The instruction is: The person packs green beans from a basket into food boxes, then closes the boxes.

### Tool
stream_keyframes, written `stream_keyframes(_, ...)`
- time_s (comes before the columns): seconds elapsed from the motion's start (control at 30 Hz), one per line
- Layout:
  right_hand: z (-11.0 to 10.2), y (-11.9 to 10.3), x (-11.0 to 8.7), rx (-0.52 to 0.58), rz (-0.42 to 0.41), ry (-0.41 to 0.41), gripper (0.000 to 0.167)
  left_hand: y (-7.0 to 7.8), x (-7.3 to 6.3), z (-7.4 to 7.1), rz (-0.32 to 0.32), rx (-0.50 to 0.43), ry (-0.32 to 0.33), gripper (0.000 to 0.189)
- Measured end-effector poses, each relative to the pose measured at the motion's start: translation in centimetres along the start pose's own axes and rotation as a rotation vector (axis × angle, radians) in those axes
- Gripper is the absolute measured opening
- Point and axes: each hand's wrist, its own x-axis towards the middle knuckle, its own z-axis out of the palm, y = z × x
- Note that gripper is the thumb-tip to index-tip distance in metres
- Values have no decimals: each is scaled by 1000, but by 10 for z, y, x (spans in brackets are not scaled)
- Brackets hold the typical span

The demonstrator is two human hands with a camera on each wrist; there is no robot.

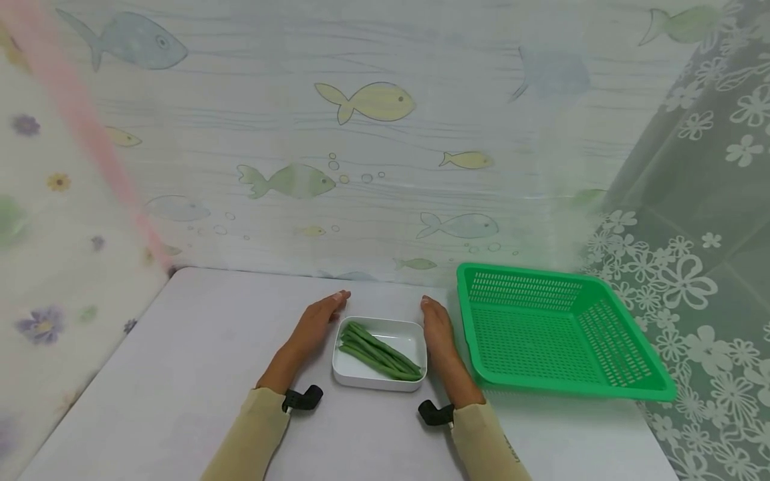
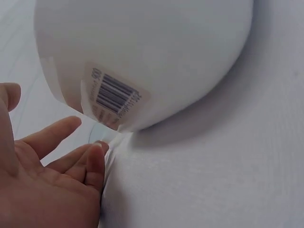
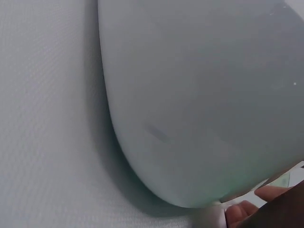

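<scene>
Green beans [image 1: 374, 353] lie in a bundle inside a white rectangular dish [image 1: 377, 383] on the table. My left hand [image 1: 316, 325] is at the dish's left side, fingers loosely extended and holding nothing. The left wrist view shows that hand [image 2: 59, 178] with fingers spread beside the dish's outer wall [image 2: 175, 52], which carries a barcode sticker [image 2: 115, 97]. Along the right side of the dish runs my right hand [image 1: 440, 331], fingers pointing away from me. In the right wrist view the dish wall [image 3: 199, 104] hides part of the right hand [image 3: 268, 209].
A green plastic basket [image 1: 469, 331] with perforated sides stands to the right, close beside my right hand. The white table [image 1: 198, 361] meets a fish-patterned curtain [image 1: 373, 220] at the back. Flowered curtains hang at the left and right.
</scene>
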Motion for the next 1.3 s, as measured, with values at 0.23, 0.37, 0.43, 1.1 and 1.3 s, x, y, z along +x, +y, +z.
stream_keyframes(0.23, 0, 0, 0, 62, 20, -50, 56, 4, 1, 2, -33, -110, 30, 59)
stream_keyframes(0.37, -1, 1, 1, 81, 3, -73, 57, 3, 2, 3, -34, -203, 40, 58)
stream_keyframes(0.43, -1, 0, 0, 84, 1, -73, 57, 3, 2, 3, -32, -237, 42, 59)
stream_keyframes(1.1, 2, -11, 2, 183, -64, -30, 65, 26, -4, 8, 30, -270, 110, 60)
stream_keyframes(1.3, 0, -12, 2, 183, -81, -35, 62, 29, -4, 10, 79, -222, 126, 57)
